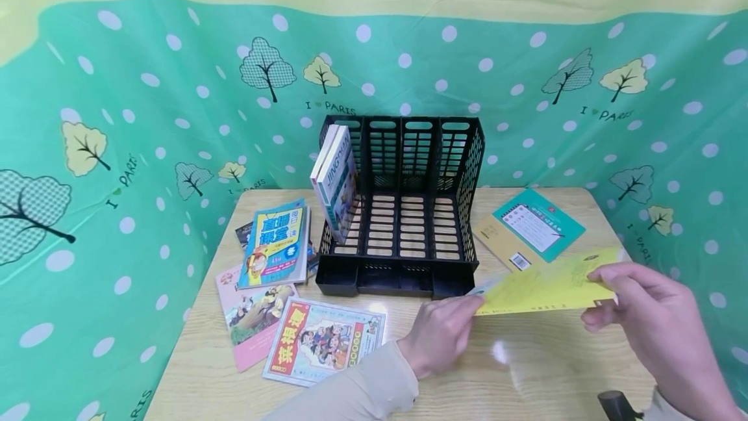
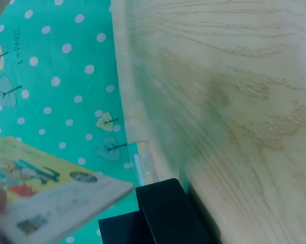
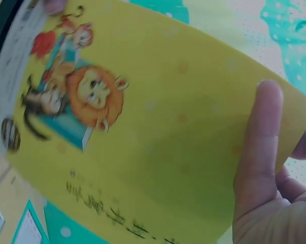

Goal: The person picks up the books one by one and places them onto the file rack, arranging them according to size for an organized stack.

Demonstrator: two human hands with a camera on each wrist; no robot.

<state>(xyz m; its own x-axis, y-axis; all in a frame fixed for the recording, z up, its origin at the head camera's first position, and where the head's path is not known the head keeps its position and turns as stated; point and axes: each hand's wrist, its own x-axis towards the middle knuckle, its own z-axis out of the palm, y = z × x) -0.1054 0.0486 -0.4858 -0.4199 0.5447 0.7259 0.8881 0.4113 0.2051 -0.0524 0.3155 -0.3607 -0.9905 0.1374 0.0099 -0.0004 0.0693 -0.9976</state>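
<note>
A thin yellow book (image 1: pixel 543 288) is held up over the right part of the table by both hands, tilted and seen nearly edge-on from the head. Its cover, with a cartoon lion and handwriting-like dark characters, faces the right wrist view. My left hand (image 1: pixel 441 333) pinches the left end of the book, near the front right corner of a black file rack (image 1: pixel 397 278). At the opposite end, my right hand (image 1: pixel 648 307) grips the edge, its thumb (image 3: pixel 265 137) lying flat along the cover.
Books (image 1: pixel 339 180) stand in the rack's leftmost slot. To the left lie a blue book (image 1: pixel 277 245) on a stack, a pink book (image 1: pixel 245 336) and a light-blue comic-style book (image 1: pixel 327 343). Behind the yellow book lie a green notebook (image 1: pixel 540 223) and a tan book (image 1: pixel 508 245).
</note>
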